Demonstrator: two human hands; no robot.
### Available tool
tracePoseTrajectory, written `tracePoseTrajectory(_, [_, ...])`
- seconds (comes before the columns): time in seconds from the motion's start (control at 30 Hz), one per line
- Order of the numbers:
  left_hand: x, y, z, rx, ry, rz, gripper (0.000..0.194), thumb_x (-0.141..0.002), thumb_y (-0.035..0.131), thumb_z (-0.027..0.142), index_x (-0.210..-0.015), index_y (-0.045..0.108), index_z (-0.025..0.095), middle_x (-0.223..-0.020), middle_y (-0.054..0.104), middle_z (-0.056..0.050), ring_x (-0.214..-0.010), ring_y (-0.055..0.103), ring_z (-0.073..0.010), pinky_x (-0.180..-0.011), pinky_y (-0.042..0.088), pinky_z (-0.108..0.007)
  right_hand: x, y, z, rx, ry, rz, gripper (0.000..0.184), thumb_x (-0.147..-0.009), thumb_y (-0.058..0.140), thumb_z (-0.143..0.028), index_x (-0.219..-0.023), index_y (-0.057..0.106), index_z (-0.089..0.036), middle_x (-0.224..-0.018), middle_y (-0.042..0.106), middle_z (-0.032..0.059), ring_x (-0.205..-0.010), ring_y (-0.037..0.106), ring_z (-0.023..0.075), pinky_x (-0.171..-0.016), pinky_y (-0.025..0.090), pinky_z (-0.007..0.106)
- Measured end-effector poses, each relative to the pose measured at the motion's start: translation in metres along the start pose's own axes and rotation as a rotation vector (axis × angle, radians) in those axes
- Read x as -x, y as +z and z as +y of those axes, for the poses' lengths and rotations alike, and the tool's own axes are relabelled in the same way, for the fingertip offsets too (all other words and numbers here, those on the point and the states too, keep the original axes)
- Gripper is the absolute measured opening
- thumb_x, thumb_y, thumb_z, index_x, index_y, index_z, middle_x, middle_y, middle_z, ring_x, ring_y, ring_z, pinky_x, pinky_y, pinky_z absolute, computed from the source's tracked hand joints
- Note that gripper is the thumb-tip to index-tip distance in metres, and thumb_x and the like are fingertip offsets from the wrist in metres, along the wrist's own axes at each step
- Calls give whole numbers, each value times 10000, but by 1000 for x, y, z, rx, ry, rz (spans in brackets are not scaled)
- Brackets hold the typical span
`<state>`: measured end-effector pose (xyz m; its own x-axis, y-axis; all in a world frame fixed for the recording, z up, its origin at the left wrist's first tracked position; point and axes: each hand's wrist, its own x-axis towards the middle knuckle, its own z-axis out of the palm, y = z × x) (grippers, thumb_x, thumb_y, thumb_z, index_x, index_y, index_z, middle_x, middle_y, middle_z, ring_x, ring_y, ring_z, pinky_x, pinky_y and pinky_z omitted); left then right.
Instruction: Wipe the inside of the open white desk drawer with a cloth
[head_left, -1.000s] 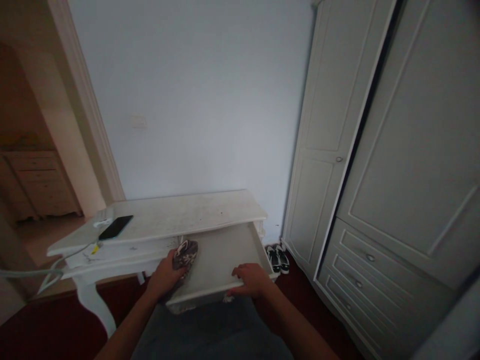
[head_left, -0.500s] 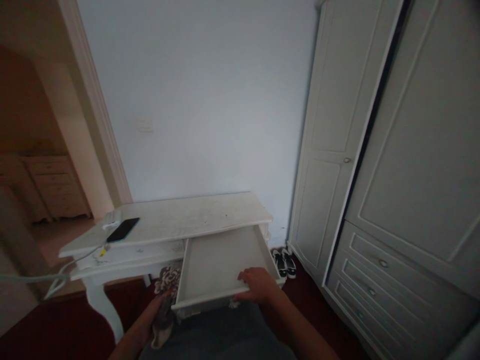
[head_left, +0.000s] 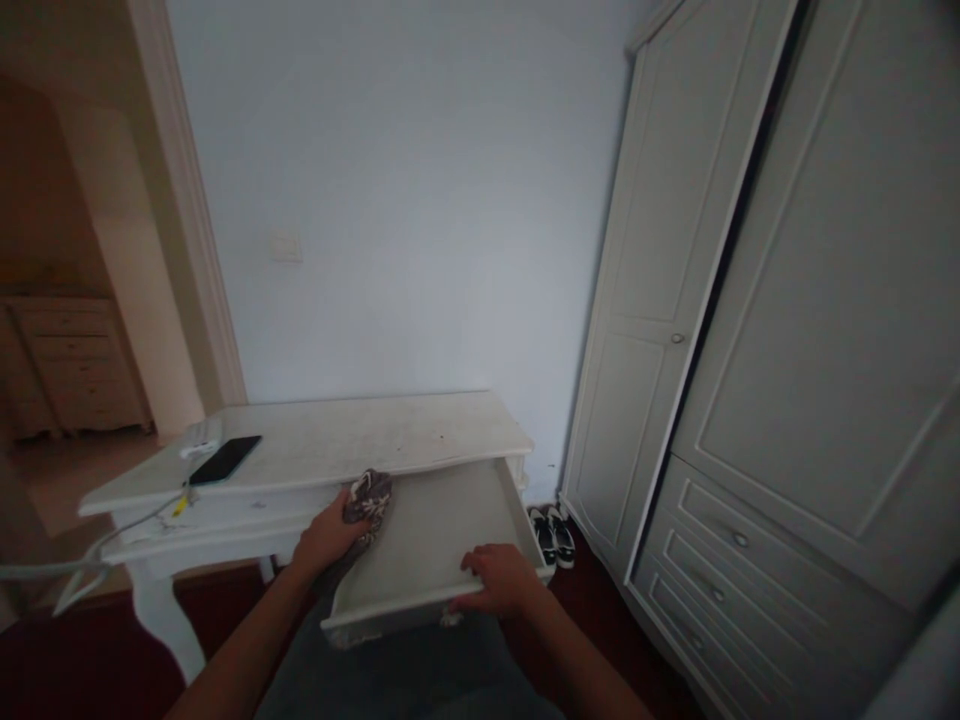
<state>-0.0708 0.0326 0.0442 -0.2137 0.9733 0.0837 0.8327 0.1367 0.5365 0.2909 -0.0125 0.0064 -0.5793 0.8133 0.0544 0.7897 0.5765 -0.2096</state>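
A white desk [head_left: 360, 440] stands against the wall with its right drawer [head_left: 442, 525] pulled out. My left hand [head_left: 326, 535] is closed on a dark patterned cloth [head_left: 369, 495] and presses it against the back left corner of the drawer's inside. My right hand [head_left: 499, 578] grips the drawer's front edge, fingers curled over the rim. The drawer holds nothing else that I can see.
A black phone [head_left: 223, 459] and a white object lie at the desk's left end, with a cable hanging off. A tall white wardrobe [head_left: 787, 380] fills the right side. A pair of shoes [head_left: 551, 530] sits on the dark red floor beside it. A doorway opens at left.
My left hand dropped below the drawer's left side with the cloth half a second ago. It has come back up into the drawer's back left corner. My right hand stayed on the front edge.
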Motion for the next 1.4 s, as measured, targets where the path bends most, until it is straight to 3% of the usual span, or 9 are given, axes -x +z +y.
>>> tracePoseTrajectory(0.2, [-4, 1, 16, -113, -66, -49, 641, -829, 660, 488, -1413, 530, 259, -1232, 774, -148, -1134, 737, -348, -870, 534, -382, 0, 0, 0, 4, -5, 7, 797, -789, 588, -912, -1216, 748, -258, -1084, 782, 95, -1031, 726, 324, -908, 528, 387])
tracePoseTrajectory(0.33, [6, -3, 32, -227, -97, -61, 607, -872, 605, 470, -1429, 522, 246, -1202, 757, -183, -1070, 740, -373, -830, 533, -410, 0, 2, 1, 5, -5, 8, 758, -811, 596, -878, -1218, 746, -257, -1080, 782, 96, -1025, 728, 317, -914, 526, 382])
tracePoseTrajectory(0.5, [34, 8, 68, -561, 5, 93, 449, -970, 451, 228, -1392, 600, 193, -1258, 665, -230, -1101, 684, -381, -849, 533, -473, 0, 2, 1, 10, -4, 17, 771, -798, 614, -880, -1224, 744, -251, -1093, 783, 103, -1036, 729, 322, -918, 528, 381])
tracePoseTrajectory(0.6, [45, 16, 82, -686, 84, 157, 454, -997, 344, 136, -1296, 684, 167, -1224, 654, -246, -1086, 670, -382, -852, 541, -525, 0, 1, 0, 6, 2, 10, 795, -783, 614, -899, -1222, 748, -250, -1081, 786, 100, -1010, 736, 320, -906, 536, 381])
tracePoseTrajectory(0.7, [42, 18, 78, -691, 112, 146, 497, -991, 333, 110, -1328, 686, 199, -1266, 642, -247, -1101, 668, -394, -842, 553, -535, 0, 0, -1, 3, 1, 1, 814, -761, 622, -916, -1222, 751, -257, -1088, 786, 96, -1017, 737, 328, -911, 538, 388])
tracePoseTrajectory(0.83, [24, 8, 50, -505, 77, 23, 530, -964, 494, 238, -1491, 547, 237, -1372, 617, -232, -1147, 676, -394, -862, 558, -481, 0, -1, -2, 8, 2, -2, 824, -760, 616, -921, -1229, 751, -257, -1087, 787, 94, -1028, 735, 332, -922, 535, 394])
tracePoseTrajectory(1.0, [6, -5, 21, -189, 89, -106, 627, -902, 588, 330, -1506, 477, 201, -1324, 704, -159, -1206, 686, -305, -948, 524, -353, -1, 0, -2, 10, 7, -4, 808, -767, 617, -912, -1214, 755, -254, -1082, 787, 98, -1004, 737, 325, -901, 536, 379])
tracePoseTrajectory(1.17, [10, 3, 30, -285, 15, -44, 629, -931, 536, 370, -1535, 446, 222, -1299, 681, -199, -1125, 710, -365, -911, 536, -444, -1, 0, -1, 26, 0, -8, 759, -814, 593, -875, -1225, 747, -256, -1091, 785, 94, -1020, 735, 317, -903, 535, 375])
tracePoseTrajectory(1.4, [21, 7, 48, -393, 0, 0, 559, -937, 499, 278, -1496, 516, 254, -1322, 590, -225, -1151, 658, -418, -877, 539, -514, -1, -2, -2, 22, -5, -26, 786, -812, 582, -895, -1230, 743, -249, -1097, 784, 100, -1020, 733, 315, -913, 535, 383])
